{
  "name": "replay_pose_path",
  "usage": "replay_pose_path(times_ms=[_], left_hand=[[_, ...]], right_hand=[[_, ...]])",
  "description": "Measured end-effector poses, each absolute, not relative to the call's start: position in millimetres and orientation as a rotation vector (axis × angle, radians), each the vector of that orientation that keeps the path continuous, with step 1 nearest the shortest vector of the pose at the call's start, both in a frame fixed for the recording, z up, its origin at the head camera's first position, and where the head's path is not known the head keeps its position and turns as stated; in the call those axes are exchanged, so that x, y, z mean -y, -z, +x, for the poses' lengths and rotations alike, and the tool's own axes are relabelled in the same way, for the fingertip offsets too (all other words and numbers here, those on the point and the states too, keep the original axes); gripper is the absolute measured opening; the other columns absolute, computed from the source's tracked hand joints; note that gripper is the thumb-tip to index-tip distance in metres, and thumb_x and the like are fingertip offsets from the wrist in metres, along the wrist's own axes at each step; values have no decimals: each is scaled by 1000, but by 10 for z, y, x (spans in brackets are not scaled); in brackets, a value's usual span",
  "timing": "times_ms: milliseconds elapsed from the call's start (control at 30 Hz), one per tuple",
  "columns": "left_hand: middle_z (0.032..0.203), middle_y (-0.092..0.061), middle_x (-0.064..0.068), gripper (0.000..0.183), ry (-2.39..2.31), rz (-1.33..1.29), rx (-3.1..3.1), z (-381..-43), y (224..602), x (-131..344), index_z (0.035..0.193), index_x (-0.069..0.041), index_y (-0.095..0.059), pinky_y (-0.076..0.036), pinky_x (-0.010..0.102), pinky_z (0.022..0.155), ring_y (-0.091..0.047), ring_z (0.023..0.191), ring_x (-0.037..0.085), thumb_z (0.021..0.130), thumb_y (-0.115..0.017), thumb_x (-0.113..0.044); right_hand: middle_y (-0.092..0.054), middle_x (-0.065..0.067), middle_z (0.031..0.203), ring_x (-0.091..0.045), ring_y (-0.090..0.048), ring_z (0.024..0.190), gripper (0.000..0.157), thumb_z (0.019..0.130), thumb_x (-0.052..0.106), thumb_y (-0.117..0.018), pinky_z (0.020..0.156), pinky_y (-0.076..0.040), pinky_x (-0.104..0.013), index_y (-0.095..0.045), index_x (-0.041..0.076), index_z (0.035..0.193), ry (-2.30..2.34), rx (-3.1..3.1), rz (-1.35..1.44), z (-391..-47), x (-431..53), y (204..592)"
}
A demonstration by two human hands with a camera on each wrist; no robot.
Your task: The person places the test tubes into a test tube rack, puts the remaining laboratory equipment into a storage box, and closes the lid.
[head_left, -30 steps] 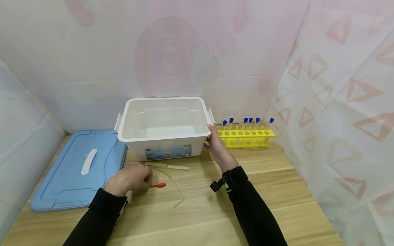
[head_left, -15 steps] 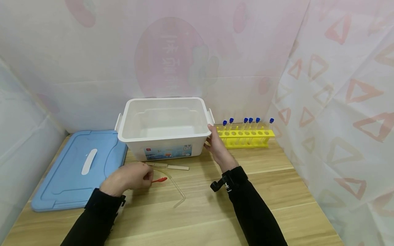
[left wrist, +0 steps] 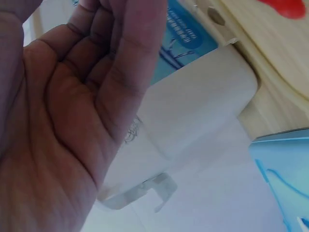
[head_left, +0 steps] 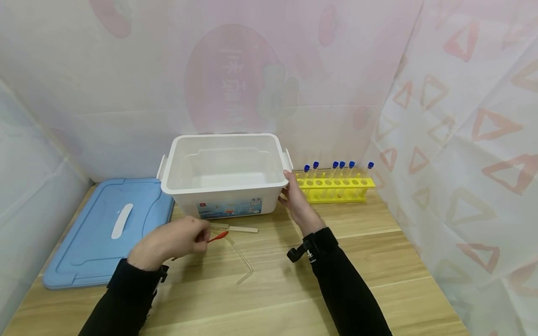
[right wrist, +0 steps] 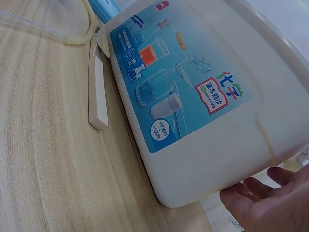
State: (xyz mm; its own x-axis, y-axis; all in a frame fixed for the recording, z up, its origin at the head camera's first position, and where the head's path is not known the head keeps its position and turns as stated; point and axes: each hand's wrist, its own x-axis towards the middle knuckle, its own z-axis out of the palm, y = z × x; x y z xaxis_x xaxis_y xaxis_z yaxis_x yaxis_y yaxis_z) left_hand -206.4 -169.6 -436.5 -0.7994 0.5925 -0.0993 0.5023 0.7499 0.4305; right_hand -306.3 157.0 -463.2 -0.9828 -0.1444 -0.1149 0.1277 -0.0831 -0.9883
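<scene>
In the head view my left hand (head_left: 178, 238) pinches a small red spoon (head_left: 219, 236) between thumb and fingers, its bowl pointing right. The handle is mostly hidden behind the fingers; the left wrist view shows a red part (left wrist: 288, 7) at the top right corner. My right hand (head_left: 299, 205) holds the front right corner of a white plastic bin (head_left: 227, 190), thumb at the rim and fingers against the outer wall. A wooden test tube clamp (head_left: 244, 229) lies before the bin. Beside it, a bent glass tube (head_left: 241, 257) joined to pale hose runs partly behind the left hand.
A blue lid (head_left: 98, 242) with a white handle lies flat left of the bin. On the right stands a yellow rack (head_left: 336, 183) of several blue-capped test tubes. Printed cloth walls (head_left: 336, 70) enclose the wooden table (head_left: 260, 303).
My left hand has risen slightly and shifted left, and the red spoon's bowl has moved farther back over the table, tilting upward. The right hand and the bin have stayed still.
</scene>
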Motion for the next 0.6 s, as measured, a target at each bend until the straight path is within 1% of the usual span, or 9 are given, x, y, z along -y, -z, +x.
replay_pose_path(times_ms=[267, 467, 600], left_hand=[[67, -48, -9, 23, -529, 941, -2807, -2030, 4220, 1711, 80, -22, -57, -35, 25, 56, -42, 60, 6, 77, -68, -2], [72, -50, -10, 28, -474, 1042, -2874, -2032, 4093, 1741, 83, -25, -57, -36, 26, 57, -42, 63, 5, 77, -68, 0], [75, -50, -11, 29, -414, 1121, -2918, -2044, 3977, 1761, 85, -25, -57, -37, 28, 60, -42, 66, 6, 79, -70, 0]], right_hand=[[-21, -8, 170, -36, -23, 153, 75, 100, 74, -37, 121, -25, -60, -31, 34, 163, 2184, -1996, -22, -3071, -1571, 4637], [-19, -10, 170, -36, -23, 153, 84, 99, 75, -37, 121, -25, -59, -26, 27, 166, 2180, -1993, -29, -3082, -1579, 4654], [-18, -10, 171, -36, -22, 154, 84, 99, 75, -37, 121, -25, -60, -25, 26, 167, 2182, -1989, -36, -3088, -1580, 4653]])
